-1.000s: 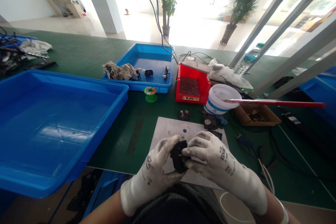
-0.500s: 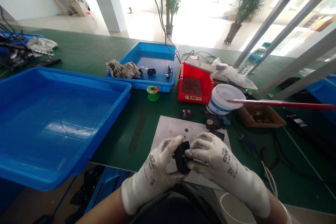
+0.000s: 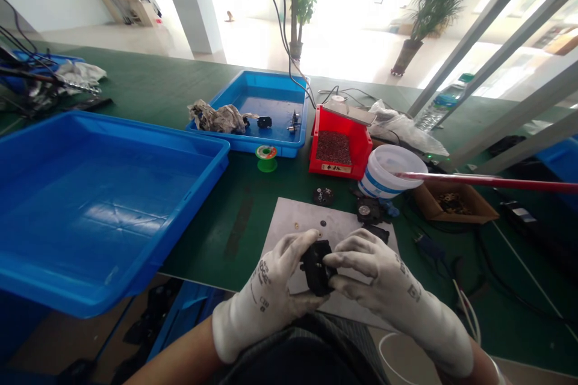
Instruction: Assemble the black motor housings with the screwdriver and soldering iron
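Note:
Between my gloved hands is a small black plastic housing [image 3: 317,267], held over a pale grey sheet [image 3: 282,225]. My left hand [image 3: 282,274] grips it from the left, thumb below and fingers above. The fingertips of my right hand [image 3: 361,264] press on its right side, and whatever they pinch there, if anything, is too small to make out. On the sheet, just beyond my fingers, lie a small dark disc [image 3: 323,223] and a tiny brass-coloured piece [image 3: 297,225]. A black part [image 3: 376,233] rests behind my right hand, partly hidden by it.
A large blue tray [image 3: 180,204] takes up the left. Behind are a smaller blue tray [image 3: 284,147], a green spool [image 3: 266,159] and a red bin [image 3: 341,167] of small brown pieces. A white bucket [image 3: 388,162] with a red-handled tool [image 3: 478,179] stands by a cardboard box [image 3: 456,210].
The housing has turned slightly, so more of its face shows. My right fingers have shifted on its side. The whole view has moved a little.

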Available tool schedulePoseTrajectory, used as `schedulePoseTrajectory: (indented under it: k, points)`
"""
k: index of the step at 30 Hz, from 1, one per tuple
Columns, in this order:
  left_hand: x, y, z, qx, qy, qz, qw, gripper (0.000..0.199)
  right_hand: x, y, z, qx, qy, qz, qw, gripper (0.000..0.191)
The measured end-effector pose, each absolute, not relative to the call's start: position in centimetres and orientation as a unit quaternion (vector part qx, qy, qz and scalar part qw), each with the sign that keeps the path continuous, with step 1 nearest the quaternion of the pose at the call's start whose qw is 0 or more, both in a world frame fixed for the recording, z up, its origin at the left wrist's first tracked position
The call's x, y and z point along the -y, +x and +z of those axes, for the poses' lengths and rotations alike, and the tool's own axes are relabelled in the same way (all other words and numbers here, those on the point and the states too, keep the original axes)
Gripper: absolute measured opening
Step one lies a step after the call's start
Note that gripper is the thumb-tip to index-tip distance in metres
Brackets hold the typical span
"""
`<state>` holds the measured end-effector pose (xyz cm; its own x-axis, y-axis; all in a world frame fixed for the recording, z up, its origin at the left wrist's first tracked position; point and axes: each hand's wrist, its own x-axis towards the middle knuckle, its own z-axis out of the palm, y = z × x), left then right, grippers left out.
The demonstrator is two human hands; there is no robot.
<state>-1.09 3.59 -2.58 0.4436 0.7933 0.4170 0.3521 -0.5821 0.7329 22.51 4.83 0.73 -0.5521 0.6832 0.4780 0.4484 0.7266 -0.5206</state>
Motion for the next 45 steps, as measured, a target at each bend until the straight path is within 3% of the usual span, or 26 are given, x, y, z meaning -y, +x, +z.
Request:
schedulePoseTrajectory:
  k: [11, 17, 24, 32, 41, 45]
  points:
    - [-3.1, -1.2, -1.8, -0.358, 0.814, 0.348, 0.295, 0.092, -5.0, 22.6, 1.3, 0.895, -0.280, 0.180, 0.299, 0.016]
    - [-3.3, -1.2, -1.8, -0.348, 0.821, 0.335, 0.305, 0.096, -4.7, 22.1, 1.2, 0.915, -0.303, 0.104, 0.246, 0.012]
    - [-3.5, -1.4, -1.9, -0.354, 0.806, 0.339, 0.331, 0.096, -5.4, 22.9, 4.0, 0.912, -0.322, 0.177, 0.184, 0.041]
    - [-3.9, -1.6, -1.7, -0.347, 0.786, 0.357, 0.367, 0.090, -5.1, 22.3, 3.6, 0.912, -0.339, 0.094, 0.212, 0.044]
    - [-3.8, -0.6, -2.4, -0.345, 0.787, 0.381, 0.341, 0.083, -5.4, 22.3, 3.3, 0.877, -0.385, 0.136, 0.253, 0.079]
    - [-4.4, 0.8, -2.8, -0.391, 0.774, 0.387, 0.314, 0.068, -5.0, 25.1, 4.9, 0.840, -0.414, 0.198, 0.290, 0.103]
